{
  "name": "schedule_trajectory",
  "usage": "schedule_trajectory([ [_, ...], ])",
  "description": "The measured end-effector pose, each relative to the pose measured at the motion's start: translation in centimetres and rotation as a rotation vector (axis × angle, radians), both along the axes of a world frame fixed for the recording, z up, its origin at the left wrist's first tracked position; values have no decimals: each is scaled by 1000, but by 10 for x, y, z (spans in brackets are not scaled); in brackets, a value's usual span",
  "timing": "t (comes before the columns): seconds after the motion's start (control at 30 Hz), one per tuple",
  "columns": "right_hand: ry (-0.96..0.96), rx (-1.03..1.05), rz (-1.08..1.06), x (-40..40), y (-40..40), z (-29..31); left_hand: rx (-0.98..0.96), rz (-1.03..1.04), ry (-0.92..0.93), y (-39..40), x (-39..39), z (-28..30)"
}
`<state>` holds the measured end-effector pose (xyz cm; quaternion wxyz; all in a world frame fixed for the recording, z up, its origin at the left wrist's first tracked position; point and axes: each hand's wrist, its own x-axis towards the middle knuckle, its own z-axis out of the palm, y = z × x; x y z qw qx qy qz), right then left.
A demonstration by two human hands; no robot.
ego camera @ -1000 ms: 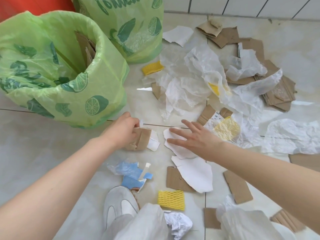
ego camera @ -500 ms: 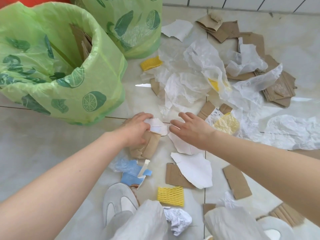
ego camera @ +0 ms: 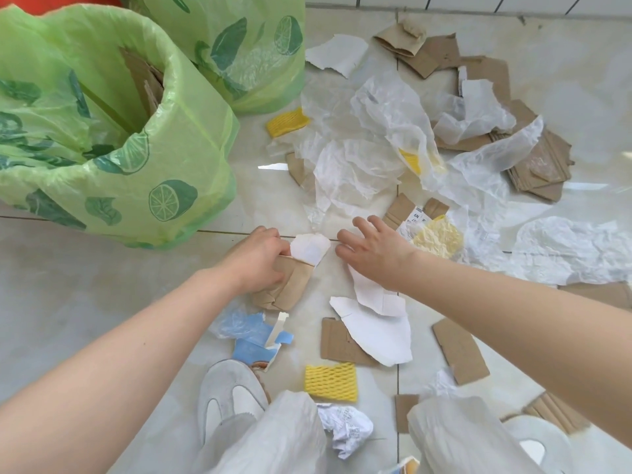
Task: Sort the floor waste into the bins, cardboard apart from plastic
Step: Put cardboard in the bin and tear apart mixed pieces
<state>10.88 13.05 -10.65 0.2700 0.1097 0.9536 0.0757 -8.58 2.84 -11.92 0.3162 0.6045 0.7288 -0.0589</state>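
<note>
Pale floor tiles (ego camera: 102,302) carry a wide scatter of waste beside two green-lined bins. My left hand (ego camera: 256,265) is closed on a small stack of brown cardboard (ego camera: 290,289) with a white scrap (ego camera: 309,249) tucked on top, held just off the floor. My right hand (ego camera: 372,251) is spread open and holds nothing, palm down over a white card sheet (ego camera: 372,295), fingertips close to the left hand's scrap.

Outward lie more cardboard (ego camera: 460,350), yellow foam net (ego camera: 331,381), blue plastic (ego camera: 239,325) and crumpled clear film (ego camera: 369,159). The near bin (ego camera: 191,131) already has cardboard inside; the far bin (ego camera: 239,46) stands behind it.

Cardboard looks light and stiff, so I judge a pinch across the edges of the stack will hold. The film is limp and will need gathering into a fistful.

A second ago the left hand was nearer the bin with its stack lying lower; since then the white scrap has been added, and the right hand has closed in toward the left
</note>
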Motion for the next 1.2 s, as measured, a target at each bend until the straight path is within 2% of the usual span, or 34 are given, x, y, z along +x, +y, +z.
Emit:
schedule_trajectory([
  [0.23, 66, -81, -108, 23, 6, -5, 113, 304, -199, -10, -5, 1],
  [0.33, 103, -196, -263, 32, 10, 2, 156, 514, -308, -11, -9, 11],
  [0.43, 253, -401, -496, 44, 7, 16, 169, 662, -474, -13, -15, 28],
  [0.57, 427, -592, -708, 55, -8, 30, 94, 733, -626, -25, -18, 42],
  [0.67, 299, -628, -751, 63, -23, 34, 56, 730, -633, -34, -11, 43],
  [0.77, 110, -593, -677, 69, -41, 23, 30, 718, -594, -33, 5, 38],
  [0.83, 62, -538, -610, 70, -51, 13, 19, 725, -537, -26, 19, 29],
  [0.9, 67, -481, -567, 69, -59, 3, 34, 733, -432, -17, 32, 16],
  [1.03, 135, -394, -560, 64, -74, -7, -12, 605, -146, -2, 56, -1],
  [1.2, 171, -416, -605, 62, -84, -12, -22, 626, -236, 9, 71, 1],
])
